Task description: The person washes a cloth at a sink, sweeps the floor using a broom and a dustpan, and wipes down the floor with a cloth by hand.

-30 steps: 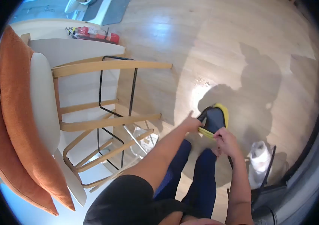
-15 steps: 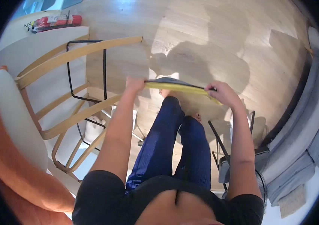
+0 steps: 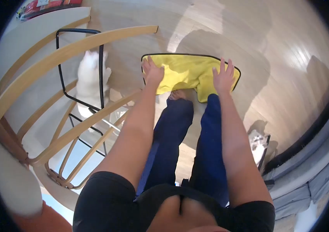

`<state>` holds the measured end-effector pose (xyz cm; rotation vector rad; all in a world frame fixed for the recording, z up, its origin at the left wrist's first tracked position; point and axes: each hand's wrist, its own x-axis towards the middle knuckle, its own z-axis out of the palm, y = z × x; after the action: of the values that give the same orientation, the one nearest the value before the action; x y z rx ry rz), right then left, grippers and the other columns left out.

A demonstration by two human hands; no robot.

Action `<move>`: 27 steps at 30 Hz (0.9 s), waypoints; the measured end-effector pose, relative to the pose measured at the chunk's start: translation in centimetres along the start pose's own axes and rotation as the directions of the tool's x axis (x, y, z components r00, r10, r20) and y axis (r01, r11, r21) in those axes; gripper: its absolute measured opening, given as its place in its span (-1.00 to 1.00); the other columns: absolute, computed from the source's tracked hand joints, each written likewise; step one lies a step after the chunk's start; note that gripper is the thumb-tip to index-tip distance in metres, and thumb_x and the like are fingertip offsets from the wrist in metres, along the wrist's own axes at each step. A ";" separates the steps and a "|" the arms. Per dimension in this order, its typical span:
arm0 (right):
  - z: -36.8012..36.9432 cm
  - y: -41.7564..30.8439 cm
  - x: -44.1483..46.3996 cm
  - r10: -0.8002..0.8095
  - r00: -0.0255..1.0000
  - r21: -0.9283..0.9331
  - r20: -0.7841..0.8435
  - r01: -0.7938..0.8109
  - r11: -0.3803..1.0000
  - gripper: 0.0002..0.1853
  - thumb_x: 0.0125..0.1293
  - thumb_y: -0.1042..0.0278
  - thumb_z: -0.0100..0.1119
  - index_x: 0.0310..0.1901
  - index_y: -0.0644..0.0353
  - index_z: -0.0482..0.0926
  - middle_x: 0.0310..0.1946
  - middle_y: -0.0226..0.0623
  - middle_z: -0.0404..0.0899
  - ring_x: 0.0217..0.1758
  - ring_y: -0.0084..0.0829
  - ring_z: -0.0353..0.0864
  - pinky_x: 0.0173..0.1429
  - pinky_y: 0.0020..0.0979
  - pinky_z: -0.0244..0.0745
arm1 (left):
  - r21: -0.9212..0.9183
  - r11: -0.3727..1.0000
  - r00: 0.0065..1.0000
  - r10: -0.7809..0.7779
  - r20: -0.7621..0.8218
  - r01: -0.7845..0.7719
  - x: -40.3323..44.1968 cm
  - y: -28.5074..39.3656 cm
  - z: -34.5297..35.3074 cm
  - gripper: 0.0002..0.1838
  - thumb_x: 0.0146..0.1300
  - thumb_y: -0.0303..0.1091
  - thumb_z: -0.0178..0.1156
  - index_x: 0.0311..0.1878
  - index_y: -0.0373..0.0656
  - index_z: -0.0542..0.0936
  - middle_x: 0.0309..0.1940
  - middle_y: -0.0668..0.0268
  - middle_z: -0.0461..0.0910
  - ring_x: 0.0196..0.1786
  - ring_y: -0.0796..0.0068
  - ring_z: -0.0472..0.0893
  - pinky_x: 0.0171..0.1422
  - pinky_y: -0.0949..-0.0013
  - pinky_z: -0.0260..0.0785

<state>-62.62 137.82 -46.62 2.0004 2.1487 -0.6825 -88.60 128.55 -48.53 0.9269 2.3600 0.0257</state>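
Observation:
A yellow cloth (image 3: 180, 69) with black edging is spread out before my feet, apparently on the floor, with folds along its near side. My left hand (image 3: 153, 72) lies on its left end, fingers apart. On the right end rests my right hand (image 3: 224, 77), open with the fingers stretched out and spread. One bare foot (image 3: 177, 94) shows at the cloth's near edge; the other is hidden by the cloth or trouser leg.
A wooden chair frame (image 3: 71, 50) stands close on my left, with a black metal frame (image 3: 101, 77) near it. Behind its bars is a white cat (image 3: 89, 75). Another cat (image 3: 258, 146) is at the right, near the grey sofa (image 3: 307, 170). A red fire extinguisher (image 3: 52, 4) lies top left.
The cloth has gone from being held stretched edge-on between both hands to spread with its yellow face up. Both hands have opened onto it. A white cat now shows more fully at the left.

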 end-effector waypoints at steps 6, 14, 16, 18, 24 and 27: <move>11.2 0.6 -2.8 0.489 0.845 -0.051 0.216 -0.490 0.870 -0.18 0.24 -0.24 -0.15 0.40 -0.02 -0.20 0.44 -0.23 -0.35 0.47 -0.10 -0.30 0.31 0.29 -0.27 | 0.211 0.832 0.776 -0.554 0.302 0.513 0.8 1.5 8.4 -0.05 0.17 0.20 -0.05 0.41 0.02 -0.36 0.44 0.25 -0.49 0.45 -0.05 -0.39 0.37 -0.24 -0.26; 12.1 -0.5 11.7 -0.061 0.975 -0.243 -0.214 0.007 0.970 -0.17 0.19 -0.29 -0.15 0.40 -0.08 -0.10 0.44 -0.29 -0.28 0.48 -0.13 -0.27 0.38 0.16 -0.30 | 0.232 0.944 0.969 0.246 -0.020 -0.235 8.4 4.3 11.9 -0.17 0.23 0.17 -0.11 0.42 -0.01 -0.17 0.44 0.14 -0.38 0.43 -0.16 -0.36 0.38 -0.26 -0.39; 10.3 -2.4 16.3 -0.246 0.961 -0.293 -0.128 0.201 0.935 -0.19 0.18 -0.30 -0.13 0.39 -0.15 -0.09 0.44 -0.37 -0.27 0.48 -0.17 -0.26 0.39 0.15 -0.31 | 0.229 0.930 0.946 0.314 -0.082 -0.289 11.0 6.4 10.6 -0.15 0.20 0.20 -0.08 0.42 0.03 -0.15 0.44 0.16 -0.31 0.43 -0.13 -0.32 0.39 -0.24 -0.38; 8.7 -3.9 19.8 -0.274 0.957 -0.265 -0.092 0.241 0.933 -0.18 0.17 -0.31 -0.12 0.39 -0.18 -0.09 0.44 -0.40 -0.26 0.48 -0.19 -0.25 0.39 0.16 -0.32 | 0.236 0.904 0.914 0.390 -0.113 -0.357 13.8 8.6 9.3 -0.12 0.15 0.25 -0.04 0.42 0.08 -0.13 0.44 0.20 -0.26 0.44 -0.09 -0.30 0.40 -0.21 -0.35; 6.7 -6.7 24.4 -0.336 0.941 -0.288 -0.029 0.314 0.905 -0.14 0.13 -0.35 -0.09 0.39 -0.18 -0.10 0.44 -0.40 -0.27 0.48 -0.20 -0.25 0.39 0.17 -0.30 | 0.196 0.902 0.923 0.381 0.060 -0.385 18.1 11.2 5.6 -0.08 0.11 0.30 -0.03 0.43 0.18 -0.19 0.45 0.31 -0.42 0.46 0.07 -0.45 0.42 -0.15 -0.49; 5.8 -6.8 24.1 -0.325 0.946 -0.275 -0.003 0.312 0.909 -0.13 0.12 -0.33 -0.05 0.39 -0.18 -0.09 0.44 -0.38 -0.26 0.48 -0.18 -0.25 0.38 0.18 -0.30 | 0.214 0.912 0.920 0.291 0.262 -0.349 18.3 11.8 4.7 -0.07 0.15 0.31 -0.10 0.42 0.19 -0.31 0.43 0.30 -0.53 0.44 0.04 -0.52 0.39 -0.20 -0.57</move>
<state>-73.23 157.33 -59.57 1.5612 2.4717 -0.3485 -89.46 148.03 -59.28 1.3639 2.0084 -0.2492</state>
